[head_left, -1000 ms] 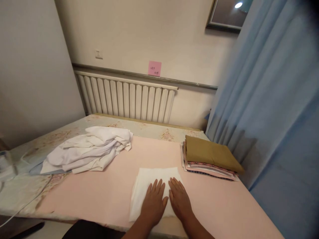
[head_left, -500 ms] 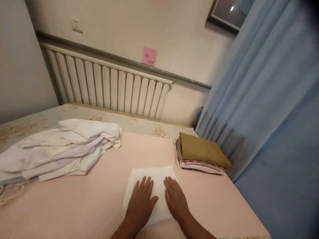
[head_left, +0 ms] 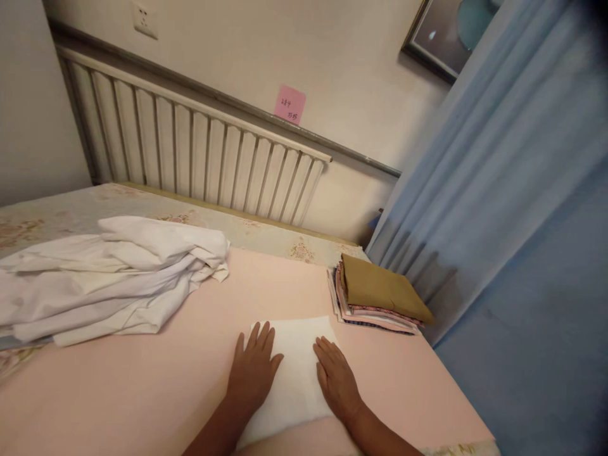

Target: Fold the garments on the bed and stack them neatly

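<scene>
Pink sheet (head_left: pixel 156 380) bears folded white cloth (head_left: pixel 297 367); 2 hands cover its sides.

A heap of white clothes (head_left: pixel 109 275) on the left, a stack of folded cloths (head_left: pixel 377 296) by the blue curtain (head_left: pixel 513 190), a white radiator (head_left: pixel 190 152), a pink sticky note (head_left: pixel 289 104)

I stand at a bed (head_left: pixel 142 380) laid with a pink sheet. On it, by my near edge, lies a folded white cloth (head_left: pixel 294 367). Toward the left edge sprawls a heap of crumpled white fabric (head_left: pixel 114 278). At the far right corner sits a stack of folded cloths (head_left: pixel 375 294), tan on top.
</scene>
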Tool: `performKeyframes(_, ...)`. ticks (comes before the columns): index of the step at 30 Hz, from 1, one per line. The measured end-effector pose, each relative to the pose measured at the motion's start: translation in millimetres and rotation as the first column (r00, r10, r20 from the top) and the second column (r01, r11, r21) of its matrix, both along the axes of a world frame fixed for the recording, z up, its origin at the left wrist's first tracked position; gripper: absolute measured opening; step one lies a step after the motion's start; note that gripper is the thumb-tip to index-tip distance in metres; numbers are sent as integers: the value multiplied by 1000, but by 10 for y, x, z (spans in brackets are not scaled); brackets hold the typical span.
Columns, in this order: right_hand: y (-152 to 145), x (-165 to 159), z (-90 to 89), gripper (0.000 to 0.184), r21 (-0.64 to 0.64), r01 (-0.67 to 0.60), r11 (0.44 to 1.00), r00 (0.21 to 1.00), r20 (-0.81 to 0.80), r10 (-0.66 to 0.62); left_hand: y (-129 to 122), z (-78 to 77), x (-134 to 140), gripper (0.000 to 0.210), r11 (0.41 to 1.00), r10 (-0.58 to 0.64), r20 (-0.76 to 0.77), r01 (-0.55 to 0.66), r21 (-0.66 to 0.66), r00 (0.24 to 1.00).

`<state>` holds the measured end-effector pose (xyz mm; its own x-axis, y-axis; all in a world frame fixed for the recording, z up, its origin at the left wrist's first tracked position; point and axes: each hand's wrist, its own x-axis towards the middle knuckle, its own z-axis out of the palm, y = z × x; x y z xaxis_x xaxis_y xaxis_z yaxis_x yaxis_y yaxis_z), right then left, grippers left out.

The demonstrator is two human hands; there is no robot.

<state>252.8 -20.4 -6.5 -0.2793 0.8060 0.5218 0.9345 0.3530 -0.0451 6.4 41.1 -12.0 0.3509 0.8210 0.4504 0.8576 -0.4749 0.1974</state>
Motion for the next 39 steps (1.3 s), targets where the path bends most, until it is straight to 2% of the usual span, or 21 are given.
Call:
performKeyframes(5,156,-259,224,38,39,15,999,997,-76,-12,-5,15,8,48,999,14,-7,-14,-33,1000)
performKeyframes(8,333,-540,337,40,-21,-66,998,996,-64,64,-6,18,11,48,999,20,-26,-21,-40,999)
performKeyframes(12,531,-736,315,43,-131,-138,982,990,-29,135,-6,21,1,48,999,19,-38,-20,-26,999)
performKeyframes(17,621,-545,177,43,-178,-57,982,998,27,63,-13,31,-5,47,1000,4,-29,-4,-9,1000)
performKeyframes(27,669,-306,24,42,-82,88,993,995,63,-83,-10,13,-3,47,1000,-9,51,10,-21,999)
performKeyframes(34,638,-35,-23,44,-77,102,992,993,74,-97,-14,7,-6,47,999,-7,69,10,-39,998)
performKeyframes(36,615,8,-33,44,-81,103,991,992,79,-97,6,8,-13,47,999,19,90,-15,-48,996)
performKeyframes(39,591,27,-53,43,-67,113,991,992,71,-109,75,32,-44,51,987,136,160,-119,-108,978)
